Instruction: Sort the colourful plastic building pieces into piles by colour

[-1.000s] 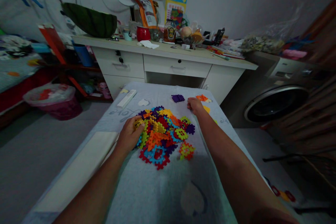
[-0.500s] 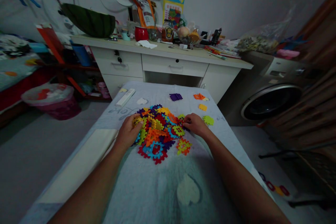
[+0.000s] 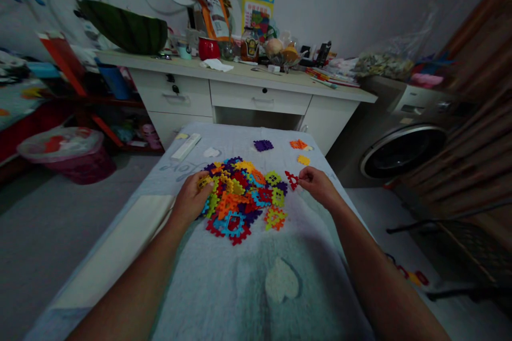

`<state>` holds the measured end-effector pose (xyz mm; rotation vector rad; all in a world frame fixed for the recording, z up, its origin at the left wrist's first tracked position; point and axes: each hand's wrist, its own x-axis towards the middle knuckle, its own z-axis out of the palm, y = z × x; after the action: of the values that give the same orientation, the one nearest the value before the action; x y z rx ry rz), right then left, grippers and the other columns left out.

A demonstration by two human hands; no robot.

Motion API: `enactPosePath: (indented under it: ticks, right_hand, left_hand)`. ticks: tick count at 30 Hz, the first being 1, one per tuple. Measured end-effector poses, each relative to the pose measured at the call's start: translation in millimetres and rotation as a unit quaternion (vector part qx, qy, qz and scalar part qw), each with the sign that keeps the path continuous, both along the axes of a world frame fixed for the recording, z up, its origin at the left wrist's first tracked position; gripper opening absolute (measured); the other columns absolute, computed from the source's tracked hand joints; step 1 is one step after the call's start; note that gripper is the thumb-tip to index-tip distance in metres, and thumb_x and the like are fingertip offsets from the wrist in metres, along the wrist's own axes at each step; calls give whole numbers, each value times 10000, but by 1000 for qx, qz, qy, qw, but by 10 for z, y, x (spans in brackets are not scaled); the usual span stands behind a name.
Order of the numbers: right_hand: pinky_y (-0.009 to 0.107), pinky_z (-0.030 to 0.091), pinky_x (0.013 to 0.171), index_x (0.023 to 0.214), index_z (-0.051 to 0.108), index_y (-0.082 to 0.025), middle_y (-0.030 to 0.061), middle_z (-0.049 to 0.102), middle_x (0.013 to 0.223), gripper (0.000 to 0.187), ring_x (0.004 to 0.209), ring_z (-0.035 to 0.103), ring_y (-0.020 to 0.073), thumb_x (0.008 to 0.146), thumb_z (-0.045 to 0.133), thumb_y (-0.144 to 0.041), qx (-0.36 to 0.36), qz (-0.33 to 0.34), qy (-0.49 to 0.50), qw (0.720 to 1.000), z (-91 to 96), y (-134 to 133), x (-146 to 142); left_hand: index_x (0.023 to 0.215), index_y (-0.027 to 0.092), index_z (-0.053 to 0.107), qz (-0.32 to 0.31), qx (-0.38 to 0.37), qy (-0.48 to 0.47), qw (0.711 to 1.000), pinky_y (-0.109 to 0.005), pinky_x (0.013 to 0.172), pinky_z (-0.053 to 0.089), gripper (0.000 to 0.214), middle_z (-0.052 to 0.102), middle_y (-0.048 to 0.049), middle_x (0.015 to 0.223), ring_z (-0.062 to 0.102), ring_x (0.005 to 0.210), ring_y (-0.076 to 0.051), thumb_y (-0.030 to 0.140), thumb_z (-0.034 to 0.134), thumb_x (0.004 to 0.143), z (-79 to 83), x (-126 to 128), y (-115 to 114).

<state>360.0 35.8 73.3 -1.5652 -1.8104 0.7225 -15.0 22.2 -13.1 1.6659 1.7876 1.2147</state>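
A heap of colourful toothed plastic building pieces (image 3: 228, 202) lies on the cloth-covered table. My right hand (image 3: 319, 185), to the right of the heap, pinches a red triangular building piece (image 3: 292, 180) by one corner. At the heap's left edge, my left hand (image 3: 192, 195) has its fingers closed on a yellow building piece (image 3: 204, 181). Beyond the heap lie a purple stack of pieces (image 3: 263, 145), some orange pieces (image 3: 297, 144) and a yellow piece (image 3: 303, 160), each apart from the others.
A white remote-like strip (image 3: 186, 147) rests on the table's far left. Behind stands a white desk (image 3: 240, 72) crowded with jars and packets. A washing machine (image 3: 394, 133) is at the right, and a pink bin (image 3: 70, 157) stands on the floor at left.
My right hand has moved right, away from the heap, and now carries the red triangular piece. It covers the spot where green pieces lay. My left hand stays at the heap's left edge.
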Motion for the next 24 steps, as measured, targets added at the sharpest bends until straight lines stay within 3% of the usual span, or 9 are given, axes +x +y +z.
enactPosePath:
  ticks: [4, 8, 12, 16, 24]
  right_hand:
    - [250, 328, 589, 695, 535, -194, -11, 546, 658, 48, 605, 472, 128, 737, 537, -171, 68, -52, -155, 984, 46, -247, 352]
    - [263, 364, 659, 740, 565, -182, 33, 575, 789, 87, 702, 513, 147, 739, 516, -110, 80, -55, -247, 964, -100, -496, 575]
    - [283, 417, 723, 780, 605, -183, 41, 573, 852, 43, 764, 544, 166, 740, 620, -189, 26, -4, -242, 970, -272, -652, 670]
    - [308, 451, 773, 977, 637, -174, 61, 574, 949, 243, 834, 559, 185, 763, 664, -287, 46, -30, -209, 976, -400, -665, 705]
    - [306, 449, 780, 970, 650, -166, 60, 561, 955, 229, 821, 552, 173, 747, 599, -169, 61, -40, -199, 977, -523, -613, 711]
  left_hand:
    - [1227, 211, 567, -6, 4, -2, 1000, -448, 1006, 455, 513, 617, -111, 1222, 589, 1134, -285, 526, 512, 827, -40, -23, 18]
    - [1206, 226, 584, -5, 14, 6, 1000, -459, 1023, 445, 483, 620, -100, 1215, 585, 1141, -290, 511, 531, 820, -31, -26, 15]
    - [1201, 235, 591, -2, 12, 6, 1000, -467, 1039, 434, 476, 622, -91, 1204, 583, 1146, -290, 516, 538, 820, -26, -26, 15]
    - [1202, 224, 590, 1, 5, 6, 1000, -466, 1043, 428, 492, 621, -97, 1212, 579, 1152, -290, 524, 541, 816, -38, -29, 24]
    - [1180, 231, 596, 3, -5, 0, 1000, -451, 990, 469, 495, 647, -85, 1144, 615, 1054, -276, 536, 537, 794, 24, -4, 0]
